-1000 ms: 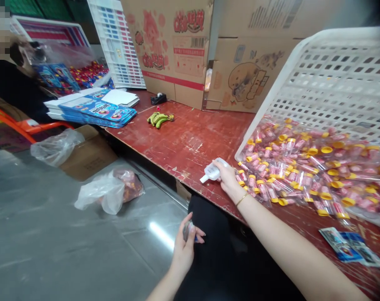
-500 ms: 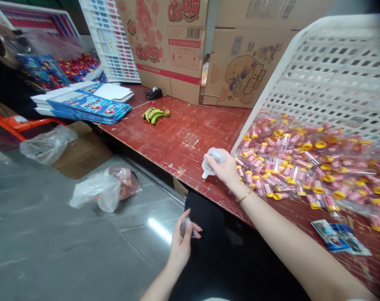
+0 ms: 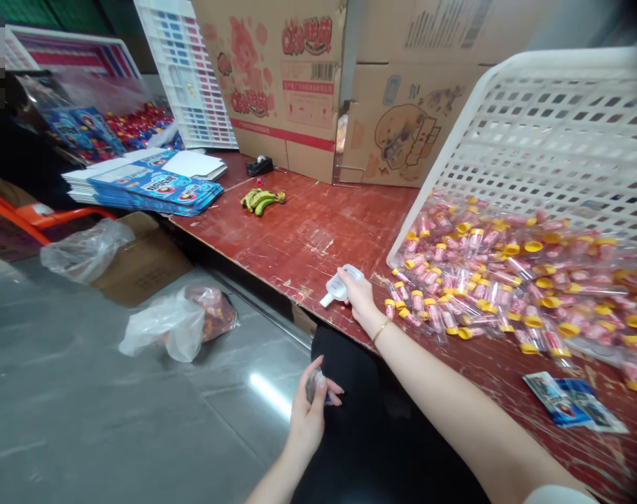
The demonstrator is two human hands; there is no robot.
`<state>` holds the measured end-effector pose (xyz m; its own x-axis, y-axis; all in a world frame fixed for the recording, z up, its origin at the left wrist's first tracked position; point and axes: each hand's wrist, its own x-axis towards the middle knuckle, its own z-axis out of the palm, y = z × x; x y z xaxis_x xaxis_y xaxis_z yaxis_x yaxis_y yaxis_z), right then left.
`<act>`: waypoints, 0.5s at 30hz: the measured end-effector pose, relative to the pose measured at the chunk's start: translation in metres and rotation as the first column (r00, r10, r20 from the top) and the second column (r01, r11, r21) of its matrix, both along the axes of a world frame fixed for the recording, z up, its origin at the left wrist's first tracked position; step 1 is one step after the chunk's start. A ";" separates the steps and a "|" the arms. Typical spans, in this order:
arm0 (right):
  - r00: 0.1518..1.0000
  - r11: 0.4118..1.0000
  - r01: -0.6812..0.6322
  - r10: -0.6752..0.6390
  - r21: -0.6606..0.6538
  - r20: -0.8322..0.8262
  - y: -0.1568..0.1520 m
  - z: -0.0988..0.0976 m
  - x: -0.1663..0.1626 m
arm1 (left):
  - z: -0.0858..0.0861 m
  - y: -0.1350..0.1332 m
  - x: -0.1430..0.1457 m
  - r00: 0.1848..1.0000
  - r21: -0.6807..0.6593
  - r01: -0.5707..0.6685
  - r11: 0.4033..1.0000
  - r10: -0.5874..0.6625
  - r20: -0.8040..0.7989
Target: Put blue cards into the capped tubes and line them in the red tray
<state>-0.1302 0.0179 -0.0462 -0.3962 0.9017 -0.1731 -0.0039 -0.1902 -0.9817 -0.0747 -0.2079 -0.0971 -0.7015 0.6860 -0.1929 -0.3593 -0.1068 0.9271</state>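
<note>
The white squeeze bottle [image 3: 335, 288] sits at the near edge of the table [image 3: 308, 231], in the right hand [image 3: 361, 299]. The fingers are curled round its fat end from the right and closed on it. Its long axis slants, with the nozzle pointing left and toward the person, out to the table's near edge, and the body running back to the right under the palm. The left hand [image 3: 306, 414] is well apart from it, lower down over the lap and off the table. Its fingers are pinched shut on a small clear packet [image 3: 315, 385] with a touch of blue, too small to read further. From that packet the bottle lies up and a little to the right, its nozzle being the end nearer the left hand. Just right of the right hand begins the heap of yellow-capped tubes [image 3: 507, 280], which spills from the tipped white basket [image 3: 554, 133] toward the near edge. Some printed cards [image 3: 573, 409] lie further right along that edge. Toward the far left corner are a stack of blue flat cartons [image 3: 150, 185] and a small bunch of toy bananas [image 3: 262, 199]. Half a second ago the bottle was held steeper, nozzle down, with the hand raised over it. Now it has dropped to the slant it had a second ago and sits slightly closer to the edge. The left hand and its packet have hardly moved.
</note>
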 end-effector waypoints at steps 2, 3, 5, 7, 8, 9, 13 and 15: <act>1.000 1.000 -0.016 0.016 -0.009 0.011 -0.003 -0.001 -0.006 | -0.001 0.000 0.000 1.000 0.001 0.000 1.000 0.000 -0.001; 0.999 1.000 -0.025 0.025 -0.011 0.019 -0.003 -0.002 -0.008 | -0.002 0.000 -0.001 1.000 0.002 -0.002 1.000 0.002 0.000; 0.999 0.999 -0.040 0.040 -0.015 0.036 -0.003 -0.002 -0.010 | -0.003 0.001 -0.001 1.000 0.002 -0.005 1.000 0.005 0.002; 0.997 0.998 -0.051 0.052 -0.020 0.051 -0.002 -0.002 -0.011 | -0.005 0.001 -0.002 1.000 0.006 -0.005 1.000 0.005 0.002; 0.997 0.998 -0.057 0.058 -0.023 0.056 -0.002 -0.002 -0.011 | -0.005 0.001 -0.002 1.000 0.008 -0.004 1.000 0.004 0.002; 0.996 0.998 -0.063 0.065 -0.024 0.061 -0.002 -0.002 -0.011 | -0.006 0.001 -0.002 1.000 0.012 -0.001 1.000 0.001 0.004; 0.994 0.996 -0.079 0.081 -0.029 0.073 -0.004 -0.001 -0.011 | -0.007 0.001 0.000 1.000 0.024 0.006 1.000 -0.006 0.011; 0.993 0.996 -0.080 0.082 -0.032 0.083 -0.005 0.000 -0.012 | -0.007 0.001 0.001 1.000 0.023 0.005 1.000 -0.005 0.011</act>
